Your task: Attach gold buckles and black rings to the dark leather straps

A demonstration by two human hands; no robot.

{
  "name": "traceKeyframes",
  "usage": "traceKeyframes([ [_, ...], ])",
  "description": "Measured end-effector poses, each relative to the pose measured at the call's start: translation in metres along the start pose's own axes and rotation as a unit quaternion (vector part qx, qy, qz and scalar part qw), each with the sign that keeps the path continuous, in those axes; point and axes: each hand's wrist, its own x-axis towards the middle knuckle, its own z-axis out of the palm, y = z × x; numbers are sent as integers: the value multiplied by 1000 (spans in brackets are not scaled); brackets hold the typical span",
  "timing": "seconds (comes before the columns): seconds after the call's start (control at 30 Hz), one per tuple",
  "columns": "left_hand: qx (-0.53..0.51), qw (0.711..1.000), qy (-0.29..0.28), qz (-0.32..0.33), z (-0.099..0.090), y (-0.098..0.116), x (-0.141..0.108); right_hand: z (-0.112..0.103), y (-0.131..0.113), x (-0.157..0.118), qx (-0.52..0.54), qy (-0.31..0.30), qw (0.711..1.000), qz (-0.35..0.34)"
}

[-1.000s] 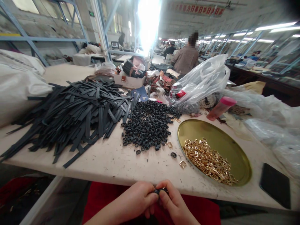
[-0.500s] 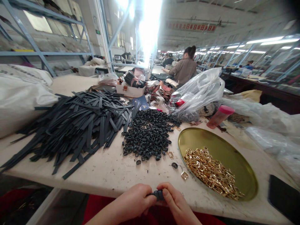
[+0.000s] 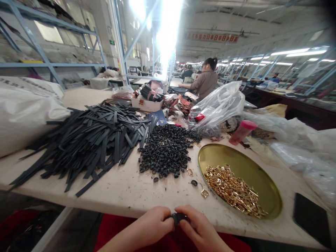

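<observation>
A small black strip piece [image 3: 177,217] is held between my two hands at the table's front edge. My left hand [image 3: 156,224] pinches its left end, and my right hand [image 3: 193,224] has thumb and fingers on its right end. Beyond them lies a heap of small black loops [image 3: 166,148], with a pile of long black strips [image 3: 97,140] to its left. On the right, gold buckles [image 3: 233,190] are heaped on a round gold tray [image 3: 270,185]. One loose buckle [image 3: 204,193] and a single loop [image 3: 194,183] rest on the table between heap and tray.
A black flat object [image 3: 311,217] lies at the right edge. Behind the tray are a pink-lidded container [image 3: 243,132] and a clear plastic bag [image 3: 223,105]. A white sack [image 3: 28,115] stands at left, a box [image 3: 147,104] at the back. A person [image 3: 207,78] sits farther off.
The view has shifted slightly. My right hand's fingers have moved on the black piece, and my right thumb now sits lower. Both hands still hold it.
</observation>
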Motion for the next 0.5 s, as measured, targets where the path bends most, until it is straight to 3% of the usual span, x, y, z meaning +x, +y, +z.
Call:
traceKeyframes([
  [0.13, -48, 999, 5, -16, 1, -2, 0, -9, -16, 5, -108, -23, 992, -57],
  [0.33, -52, 997, 37, -50, -1, -6, -4, -12, -21, 9, -200, -46, 977, -59],
  [0.5, -40, 999, 27, -13, -3, -6, -3, -9, -23, 16, -250, -53, 960, -113],
])
